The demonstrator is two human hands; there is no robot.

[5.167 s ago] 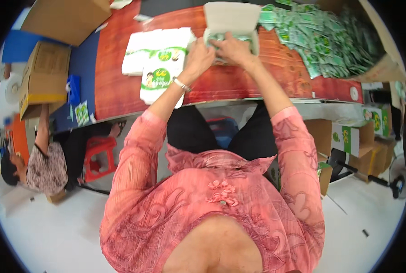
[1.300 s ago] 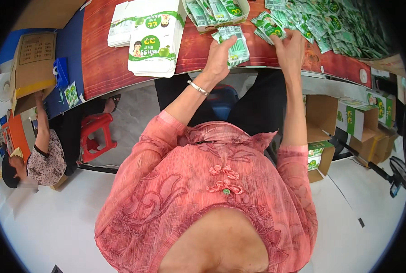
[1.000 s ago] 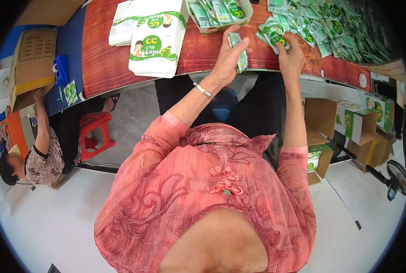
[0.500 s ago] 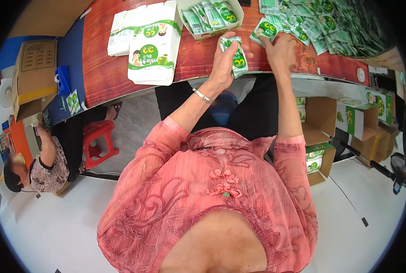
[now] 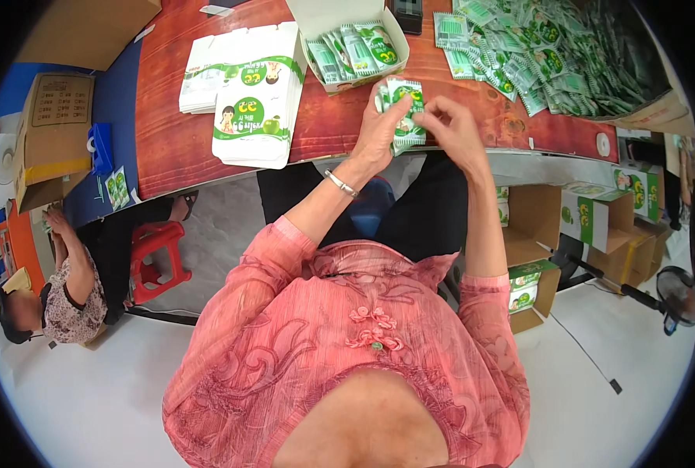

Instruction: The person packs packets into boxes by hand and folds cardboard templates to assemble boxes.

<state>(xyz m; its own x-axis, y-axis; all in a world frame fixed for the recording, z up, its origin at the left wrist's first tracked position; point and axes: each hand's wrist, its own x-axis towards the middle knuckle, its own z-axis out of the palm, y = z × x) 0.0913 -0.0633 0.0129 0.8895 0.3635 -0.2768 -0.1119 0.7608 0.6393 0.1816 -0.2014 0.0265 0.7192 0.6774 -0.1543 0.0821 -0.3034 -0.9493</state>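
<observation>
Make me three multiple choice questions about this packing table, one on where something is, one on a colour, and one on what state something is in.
1. Where does the small open white cardboard box sit?
A. on the red-brown wooden table, beyond the hands
B. on the floor
C. on the red stool

2. What colour is the plastic stool under the table's edge?
A. blue
B. red
C. white

3. What state is the bundle of green-and-white sachets in?
A. lying loose on the table
B. sealed inside a box
C. held up in the left hand, the right hand touching it

Answers: 1 A, the box stands on the tabletop holding sachets. 2 B, the stool is plainly red. 3 C, the left grip wraps the bundle.
</observation>
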